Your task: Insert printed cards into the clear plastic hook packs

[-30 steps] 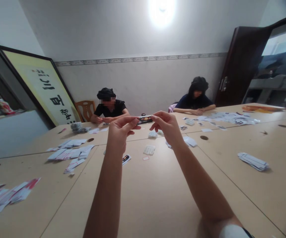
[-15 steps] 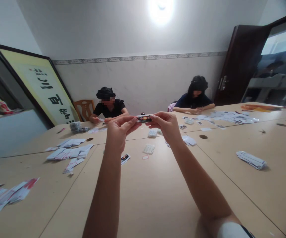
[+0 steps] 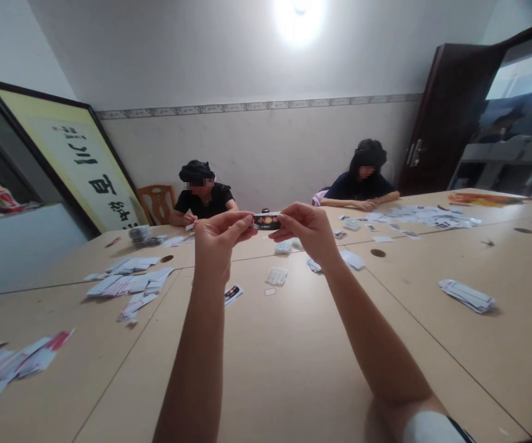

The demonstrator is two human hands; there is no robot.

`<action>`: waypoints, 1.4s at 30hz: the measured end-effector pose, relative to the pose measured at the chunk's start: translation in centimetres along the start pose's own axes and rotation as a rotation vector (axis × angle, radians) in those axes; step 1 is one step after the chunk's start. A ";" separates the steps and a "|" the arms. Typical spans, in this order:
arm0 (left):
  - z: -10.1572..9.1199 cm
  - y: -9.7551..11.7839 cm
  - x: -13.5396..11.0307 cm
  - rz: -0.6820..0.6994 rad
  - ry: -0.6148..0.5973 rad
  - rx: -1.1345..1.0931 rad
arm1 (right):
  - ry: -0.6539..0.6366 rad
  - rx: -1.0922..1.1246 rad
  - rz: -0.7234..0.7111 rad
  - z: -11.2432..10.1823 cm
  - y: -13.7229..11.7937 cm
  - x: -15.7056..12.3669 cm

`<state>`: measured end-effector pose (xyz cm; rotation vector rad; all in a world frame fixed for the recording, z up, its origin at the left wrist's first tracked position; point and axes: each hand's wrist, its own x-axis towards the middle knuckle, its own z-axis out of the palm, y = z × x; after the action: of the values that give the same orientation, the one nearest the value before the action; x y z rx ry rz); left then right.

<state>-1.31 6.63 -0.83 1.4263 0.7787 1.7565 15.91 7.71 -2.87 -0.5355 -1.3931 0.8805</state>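
Between my two hands, raised above the table, is a small black printed label with red and orange marks and a pale upper edge. My left hand pinches its left end between thumb and fingers. At the right end, my right hand grips it the same way. On the table below, a similar black-printed label lies just right of my left forearm. A clear plastic case and a small red-edged white slip lie under the held label.
Paper piles spread over the table's left side, with more strips nearer me. A bundle of white strips lies right. Across the table sit two people, one left, one right, near scattered papers.
The label now faces me more fully, showing more of its printed front. My hands have shifted very slightly. The person at left has raised a hand with a small pale piece.
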 end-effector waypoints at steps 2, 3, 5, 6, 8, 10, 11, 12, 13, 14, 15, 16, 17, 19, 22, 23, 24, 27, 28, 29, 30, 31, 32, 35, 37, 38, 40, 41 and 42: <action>0.1 0.1 0.0 0.024 0.013 0.016 | -0.008 -0.060 -0.028 0.0 0.1 -0.1; 0.1 0.1 -0.1 0.039 0.021 0.023 | -0.009 -0.090 -0.040 0.0 0.2 -0.1; 0.2 0.0 -0.1 0.074 0.044 0.036 | -0.003 -0.167 -0.068 -0.1 0.4 -0.2; 0.2 -0.1 -0.1 0.088 0.051 0.043 | 0.007 -0.216 -0.087 -0.1 0.5 -0.2; 0.1 -0.4 0.0 0.109 0.049 0.061 | 0.036 -0.350 -0.135 -0.2 0.5 -0.1; 0.1 -0.8 0.2 0.121 0.032 0.096 | 0.074 -0.515 -0.190 -0.3 0.6 0.0; 0.0 -1.1 0.3 0.130 0.023 0.119 | 0.097 -0.593 -0.214 -0.3 0.6 0.0; 0.0 -1.3 0.4 0.140 0.018 0.142 | 0.118 -0.655 -0.229 -0.2 0.7 0.1; 0.0 -1.6 0.4 0.147 0.016 0.161 | 0.136 -0.689 -0.231 -0.1 0.8 0.1; 0.1 -1.8 0.5 0.152 0.017 0.173 | 0.147 -0.685 -0.219 0.1 0.9 0.2; 0.1 -1.9 0.5 0.154 0.018 0.181 | 0.144 -0.641 -0.195 0.3 1.1 0.2; 0.2 -2.0 0.5 0.156 0.022 0.186 | 0.126 -0.561 -0.164 0.5 1.4 0.3; 0.3 -2.1 0.5 0.156 0.027 0.191 | 0.096 -0.450 -0.132 0.7 1.7 0.3; 0.6 -2.1 0.4 0.152 0.025 0.193 | 0.031 -0.207 -0.082 1.1 2.2 0.4; 0.9 -1.9 0.2 0.113 0.013 0.116 | -0.007 0.054 -0.048 1.3 2.6 0.7; 1.0 -1.8 0.2 0.083 0.006 0.071 | -0.003 0.101 -0.052 1.3 2.6 0.7; 1.1 -1.7 0.2 0.047 0.000 0.022 | 0.004 0.130 -0.066 1.2 2.5 0.8; 1.3 -1.4 0.2 -0.061 -0.046 -0.110 | 0.011 0.141 -0.130 0.8 2.2 1.0; 1.3 -1.3 0.2 -0.087 -0.060 -0.141 | 0.008 0.127 -0.150 0.6 2.1 1.0; 1.4 -1.3 0.2 -0.108 -0.069 -0.164 | 0.006 0.108 -0.167 0.4 2.0 1.0; 1.4 -1.3 0.3 -0.124 -0.072 -0.176 | 0.007 0.083 -0.182 0.3 1.8 0.9; 1.4 -1.4 0.3 -0.136 -0.069 -0.181 | 0.012 0.051 -0.198 0.1 1.7 0.9; 1.5 -1.5 0.4 -0.142 -0.063 -0.181 | 0.017 0.008 -0.217 0.0 1.6 0.8; 1.6 -2.0 0.5 -0.123 -0.045 -0.125 | 0.036 -0.164 -0.315 -0.3 1.4 0.5; 1.5 -2.6 0.7 -0.096 -0.030 -0.056 | 0.047 -0.287 -0.398 -0.5 1.4 0.4; 1.4 -3.1 1.0 -0.070 -0.003 0.022 | 0.060 -0.342 -0.429 -0.6 1.4 0.5; 0.8 -4.1 1.8 -0.011 0.078 0.246 | 0.104 -0.423 -0.453 -1.0 1.4 0.7; 0.5 -4.8 2.3 0.018 0.122 0.402 | 0.139 -0.443 -0.447 -1.2 1.4 0.8; 0.1 -5.6 2.8 0.017 0.135 0.509 | 0.178 -0.447 -0.433 -1.5 1.3 0.9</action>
<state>-0.59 12.00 -3.89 1.6444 1.3621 1.7552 17.05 9.45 -3.55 -0.5993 -1.4697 0.1654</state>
